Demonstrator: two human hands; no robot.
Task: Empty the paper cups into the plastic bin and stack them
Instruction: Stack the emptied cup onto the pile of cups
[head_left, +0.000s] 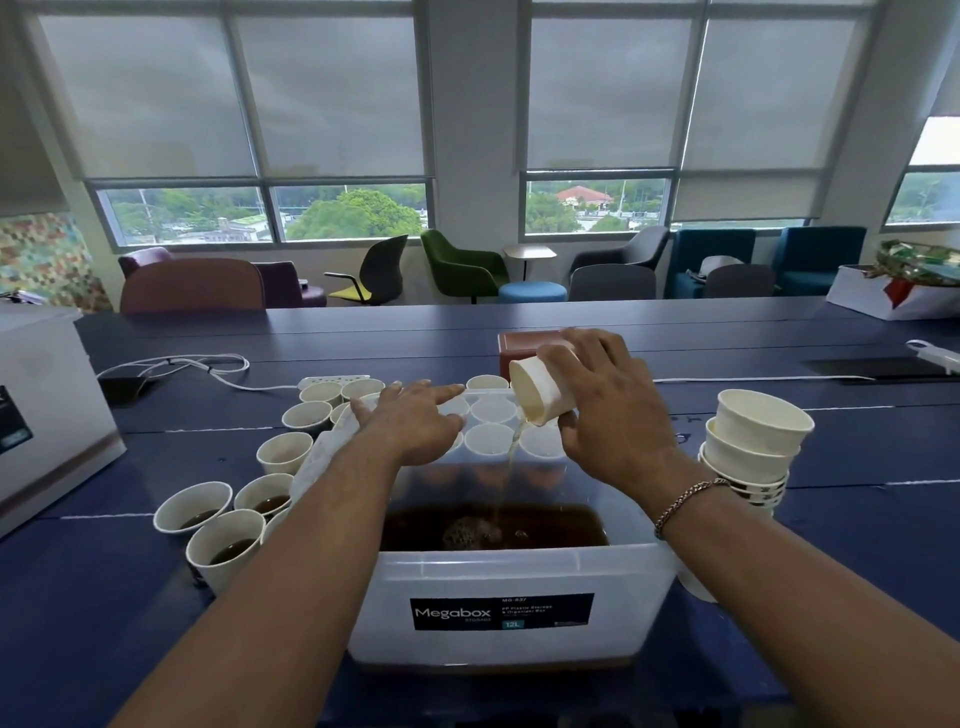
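Count, head view: two hands, left hand (410, 426) and right hand (602, 410); one plastic bin (498, 613); one tilted paper cup (540, 387) in the right hand. Cups with dark liquid (195, 506) near left of bin: three clearly seen. One stack of empty cups (753, 447); number nested cannot be told.

Soft, dim daylight thru windows (332, 213) w/ blinds (249, 98) mostly down; wide-angle bending at edges, slight blur.

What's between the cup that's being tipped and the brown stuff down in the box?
In the head view, only a thin stream of liquid falls from the tilted white paper cup in the right hand to the brown liquid in the clear plastic bin.
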